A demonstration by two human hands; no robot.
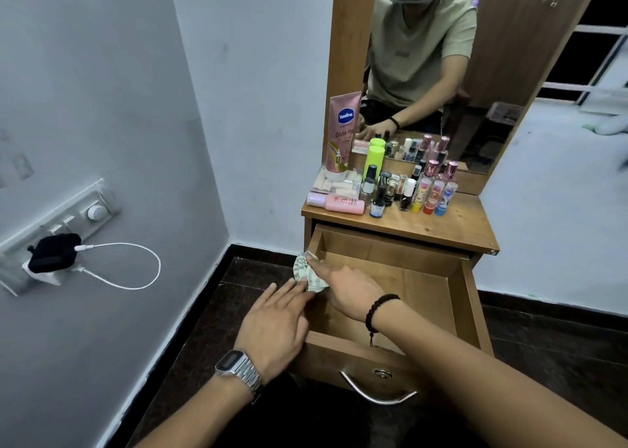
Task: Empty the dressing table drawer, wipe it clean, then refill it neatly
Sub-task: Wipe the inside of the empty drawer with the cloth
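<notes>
At the drawer's left wall, the right hand (353, 291) presses a crumpled patterned cloth (311, 272) against the rim, fingers laid fairly straight over it; whether the thumb curls under the cloth cannot be told. The left hand (275, 325) lies beside it, fingers extended and flat, tips touching the cloth's lower edge and the drawer's outer side. Neither hand grips anything firmly.

Drawer (465, 298): pulled well out, interior bare wood, nothing seen inside. Judgement: emptying done, wiping in progress, refilling not yet begun.

Contents stand on the dressing table top (455, 223): a tall pink lotion tube (343, 134), a pink bottle (341, 204) lying on its side, and a tight cluster of small bottles (407, 189) near the front edge.

Risks, judged:
- Cloth is bunched half over the rim; a sideways stroke could push it off to the floor.
- Downward pressure on a far-extended drawer may tip or jam it on its runners.
- Jolting the cabinet could topple the upright bottles, with the front row falling into the drawer.
- Far corners may go unwiped.
</notes>
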